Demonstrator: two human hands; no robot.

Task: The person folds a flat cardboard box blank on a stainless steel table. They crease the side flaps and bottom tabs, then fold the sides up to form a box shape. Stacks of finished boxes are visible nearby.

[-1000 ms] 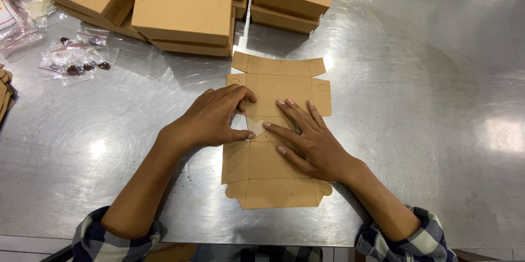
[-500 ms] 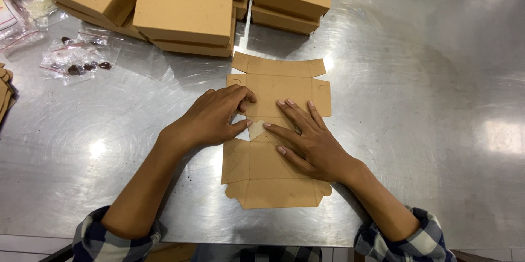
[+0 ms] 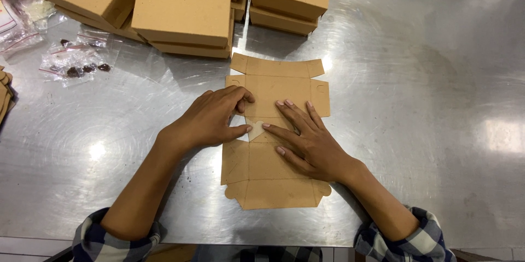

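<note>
Head view: a flat die-cut cardboard blank (image 3: 276,133) lies unfolded on the steel desk (image 3: 415,109), directly in front of the person and just below a group of finished boxes (image 3: 183,16). The left hand (image 3: 210,120) sits on the blank's left edge near mid-length, fingers curled, thumb and forefinger closed on a small side flap (image 3: 255,129) that is lifted and shows its pale underside. The right hand (image 3: 306,141) lies open and flat on the centre panels, fingers spread and pointing up-left, pressing the sheet to the desk; its fingertips are just beside the raised flap. The two hands are close together but do not appear to touch. Judgement on the step in hand: the fold is best made with the flat hand kept tight against the score line so the crease runs straight, and the flap brought up evenly rather than from one corner, which could tear the notch. Orientation: the blank's long axis runs away from the person, near end toward the chest, far end toward the boxes, tilted very slightly; its short axis runs left to right. Small clear bags (image 3: 74,59) lie well apart at the left.
</note>
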